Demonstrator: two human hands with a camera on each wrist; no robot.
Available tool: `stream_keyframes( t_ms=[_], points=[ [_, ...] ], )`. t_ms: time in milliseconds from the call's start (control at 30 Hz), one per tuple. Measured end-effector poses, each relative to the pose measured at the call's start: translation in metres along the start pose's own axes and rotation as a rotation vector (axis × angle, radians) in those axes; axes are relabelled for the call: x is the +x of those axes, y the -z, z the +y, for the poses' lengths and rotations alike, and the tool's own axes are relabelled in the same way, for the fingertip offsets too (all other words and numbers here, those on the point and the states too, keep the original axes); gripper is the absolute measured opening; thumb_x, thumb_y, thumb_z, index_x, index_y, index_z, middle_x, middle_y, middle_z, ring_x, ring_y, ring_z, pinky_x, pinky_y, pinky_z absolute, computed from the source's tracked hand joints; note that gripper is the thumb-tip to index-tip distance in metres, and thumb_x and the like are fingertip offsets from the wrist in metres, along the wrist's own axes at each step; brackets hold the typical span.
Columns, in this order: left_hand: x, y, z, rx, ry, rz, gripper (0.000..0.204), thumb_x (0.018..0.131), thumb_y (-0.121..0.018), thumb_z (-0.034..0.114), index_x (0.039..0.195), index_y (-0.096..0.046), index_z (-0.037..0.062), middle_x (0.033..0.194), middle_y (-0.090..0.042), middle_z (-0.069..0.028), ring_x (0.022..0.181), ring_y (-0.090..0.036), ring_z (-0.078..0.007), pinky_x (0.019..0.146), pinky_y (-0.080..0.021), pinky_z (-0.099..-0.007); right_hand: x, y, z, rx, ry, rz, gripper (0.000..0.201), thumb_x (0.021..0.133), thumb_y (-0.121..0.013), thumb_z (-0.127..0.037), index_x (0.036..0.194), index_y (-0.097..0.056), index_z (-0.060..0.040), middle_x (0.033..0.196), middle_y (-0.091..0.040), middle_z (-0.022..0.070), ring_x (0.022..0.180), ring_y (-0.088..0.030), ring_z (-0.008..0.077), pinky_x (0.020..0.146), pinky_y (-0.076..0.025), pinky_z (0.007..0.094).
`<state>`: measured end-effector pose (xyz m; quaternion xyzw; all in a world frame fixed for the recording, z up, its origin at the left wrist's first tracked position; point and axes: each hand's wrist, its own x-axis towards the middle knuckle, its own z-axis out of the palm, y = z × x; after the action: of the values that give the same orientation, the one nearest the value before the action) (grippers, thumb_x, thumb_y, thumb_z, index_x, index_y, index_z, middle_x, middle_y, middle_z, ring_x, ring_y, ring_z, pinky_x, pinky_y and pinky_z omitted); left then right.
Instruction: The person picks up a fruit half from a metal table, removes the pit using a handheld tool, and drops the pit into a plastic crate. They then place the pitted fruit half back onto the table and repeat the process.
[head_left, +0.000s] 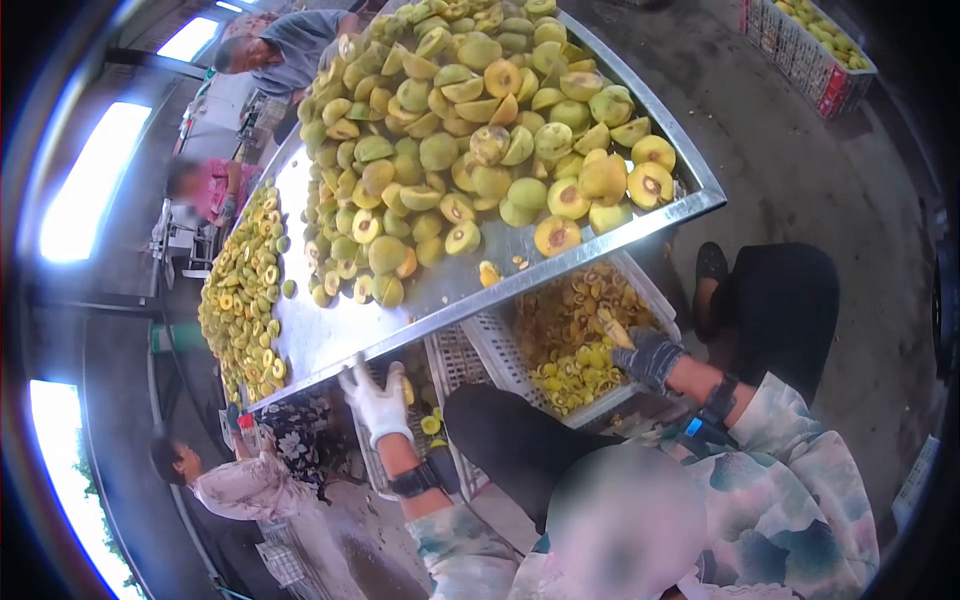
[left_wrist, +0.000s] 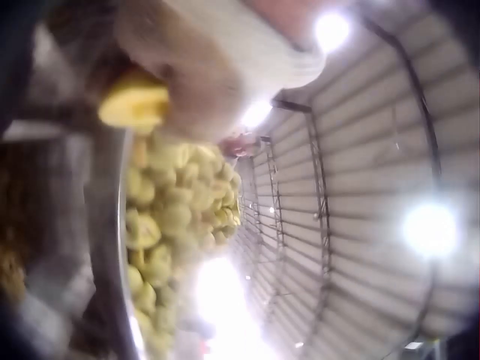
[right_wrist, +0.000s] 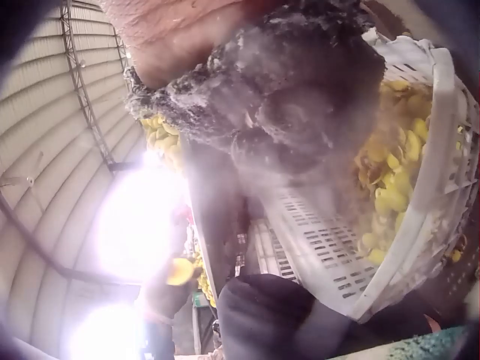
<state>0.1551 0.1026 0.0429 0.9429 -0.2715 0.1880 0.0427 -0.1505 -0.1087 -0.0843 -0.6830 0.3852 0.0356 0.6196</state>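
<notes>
We see left hand [head_left: 378,408] fingers holding a fruit half [head_left: 407,390] beside the table [head_left: 600,241]; right hand [head_left: 651,361] fingers grip a yellowish piece [head_left: 613,327] over the crate [head_left: 497,352].

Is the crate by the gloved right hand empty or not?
Not empty: yellow and brown fruit pieces lie inside the crate.

In the head view, a grey-shirted worker [head_left: 290,50] is seen at the upper left, with a pink-shirted worker [head_left: 222,188] and a pale-shirted worker [head_left: 245,488] lower down. The left side is lit by bright windows [head_left: 95,185]. At the upper right, fruit [head_left: 815,28] is held in a crate [head_left: 790,48] on the grey floor [head_left: 800,180]. In the left wrist view, a ribbed roof [left_wrist: 375,150] is crossed by trusses [left_wrist: 319,172]; what may be a fan [right_wrist: 30,181] is seen in the right wrist view.
</notes>
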Motion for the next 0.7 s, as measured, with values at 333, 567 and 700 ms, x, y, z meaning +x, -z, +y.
stream_keyframes(
  t_ms=[333, 567, 700],
  points=[
    [0.109, -0.089, 0.145, -0.609, 0.004, -0.415, 0.049, 0.074, -0.071, 0.026, 0.113, -0.056, 0.0008, 0.097, -0.065, -0.0182, 0.086, -0.063, -0.0235, 0.079, -0.048, -0.0312, 0.003, -0.003, 0.005, -0.094, 0.062, 0.007, 0.052, 0.08, -0.061, -0.04, 0.111, -0.056, 0.0025, 0.1, -0.061, 0.0255, 0.094, -0.059, 0.038, 0.082, -0.045, 0.0392],
    [0.074, -0.054, 0.187, -1.302, 0.08, -0.453, 0.042, 0.074, -0.068, 0.008, 0.111, -0.049, 0.0044, 0.088, -0.06, -0.0077, 0.064, -0.058, -0.0172, 0.056, -0.047, -0.0275, -0.013, 0.013, -0.02, -0.107, 0.07, 0.02, 0.05, 0.081, -0.058, -0.039, 0.113, -0.054, -0.0002, 0.102, -0.06, 0.0246, 0.098, -0.056, 0.0385, 0.085, -0.043, 0.042],
    [0.055, -0.02, 0.176, -1.762, 0.346, -0.472, 0.029, 0.083, -0.059, 0.027, 0.105, -0.051, 0.0098, 0.079, -0.057, -0.0039, 0.049, -0.049, -0.012, 0.04, -0.039, -0.0234, -0.038, 0.025, -0.067, -0.009, 0.115, -0.032, 0.043, 0.083, -0.06, -0.034, 0.109, -0.055, -0.0009, 0.093, -0.061, 0.023, 0.088, -0.059, 0.0378, 0.076, -0.045, 0.0413]
  ],
)
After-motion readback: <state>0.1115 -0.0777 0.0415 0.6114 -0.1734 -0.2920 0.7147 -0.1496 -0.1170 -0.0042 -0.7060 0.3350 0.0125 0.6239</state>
